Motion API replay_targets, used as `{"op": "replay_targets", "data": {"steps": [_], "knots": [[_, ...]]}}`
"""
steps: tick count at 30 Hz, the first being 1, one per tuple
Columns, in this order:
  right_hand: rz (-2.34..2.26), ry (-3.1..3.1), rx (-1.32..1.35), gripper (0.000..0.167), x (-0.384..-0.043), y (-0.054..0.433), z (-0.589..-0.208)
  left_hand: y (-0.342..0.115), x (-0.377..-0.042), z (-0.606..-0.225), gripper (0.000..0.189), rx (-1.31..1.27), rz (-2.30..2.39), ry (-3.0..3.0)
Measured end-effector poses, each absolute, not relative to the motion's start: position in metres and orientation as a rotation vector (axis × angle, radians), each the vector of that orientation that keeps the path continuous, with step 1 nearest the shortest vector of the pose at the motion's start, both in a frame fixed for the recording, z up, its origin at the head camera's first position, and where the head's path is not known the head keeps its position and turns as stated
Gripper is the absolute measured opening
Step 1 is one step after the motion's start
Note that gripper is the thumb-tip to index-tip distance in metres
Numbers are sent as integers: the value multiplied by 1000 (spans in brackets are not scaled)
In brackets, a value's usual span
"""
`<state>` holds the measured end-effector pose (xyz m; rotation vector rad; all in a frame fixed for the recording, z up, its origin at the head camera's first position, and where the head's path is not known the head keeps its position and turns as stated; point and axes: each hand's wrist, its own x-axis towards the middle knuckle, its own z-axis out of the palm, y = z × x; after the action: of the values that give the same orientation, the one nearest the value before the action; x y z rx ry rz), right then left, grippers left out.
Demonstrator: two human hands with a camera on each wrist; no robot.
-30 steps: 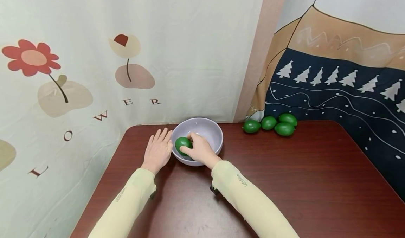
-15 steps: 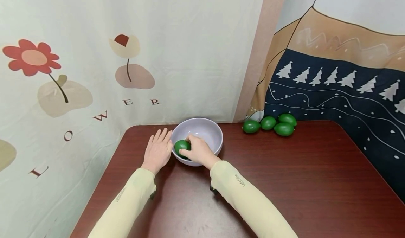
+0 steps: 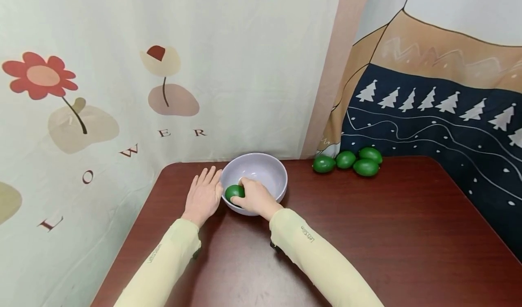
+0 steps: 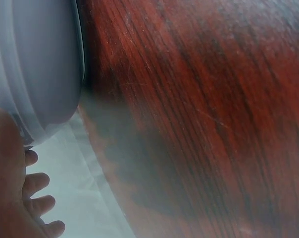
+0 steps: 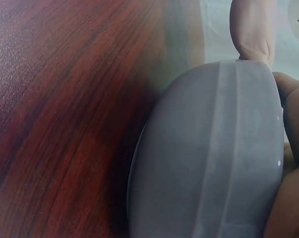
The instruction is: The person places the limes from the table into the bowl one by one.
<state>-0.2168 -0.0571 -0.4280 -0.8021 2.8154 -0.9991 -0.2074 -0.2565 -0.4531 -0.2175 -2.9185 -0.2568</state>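
Observation:
A light purple bowl (image 3: 267,170) sits near the back edge of the table. Inside its left part is a glossy green lime (image 3: 233,192), pinched between the thumb and fingers of my right hand (image 3: 258,198), which reaches in over the front rim. My left hand (image 3: 203,197) lies beside the bowl with straight, spread fingers, its thumb side right at the rim. In the left wrist view, that hand (image 4: 6,173) overlaps the lower side of the bowl (image 4: 45,64). In the right wrist view the bowl wall (image 5: 189,148) hides the lime.
Several more green limes (image 3: 366,167) lie in a cluster at the back of the dark red wooden table (image 3: 367,225), right of the bowl. A pale curtain (image 3: 253,71) with printed flowers hangs behind, and a dark tree-print cloth (image 3: 428,125) hangs at the right.
My right hand has lowered the lime deeper into the left part of the bowl, keeping its grip. The left hand and the bowl have stayed put.

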Motion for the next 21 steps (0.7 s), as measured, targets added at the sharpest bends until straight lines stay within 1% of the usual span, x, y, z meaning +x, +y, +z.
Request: {"op": "replay_targets", "data": {"steps": [10, 21], "knots": [[-786, 2907, -648, 31, -215, -63, -425, -257, -209, -452, 52, -246, -238, -2899], [-625, 2923, -594, 36, -217, -67, -429, -258, -208, -455, 53, -225, -269, -2908]]}}
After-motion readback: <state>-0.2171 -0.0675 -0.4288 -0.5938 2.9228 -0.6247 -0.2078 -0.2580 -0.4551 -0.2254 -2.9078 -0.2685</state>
